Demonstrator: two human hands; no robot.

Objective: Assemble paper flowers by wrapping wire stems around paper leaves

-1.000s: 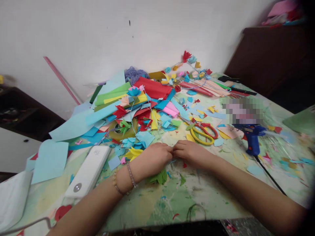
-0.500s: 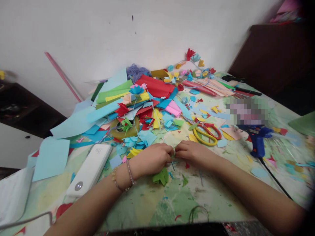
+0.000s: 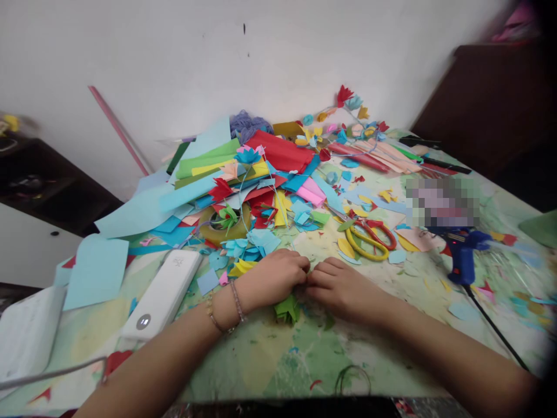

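In the head view, the bare left hand point(image 3: 278, 278) and the bare right hand point(image 3: 346, 290) are seen with curled fingers brought close together over the paint-marked green table covering point(image 3: 256, 374). The space between the fingertips is hidden, so whether anything is gripped cannot be told. A bright green cut-paper flower point(image 3: 287, 310) is placed just below the left hand, by which its upper part is covered. Beside the blue plastic glue gun point(image 3: 462, 264), an object is obscured by pixelation.
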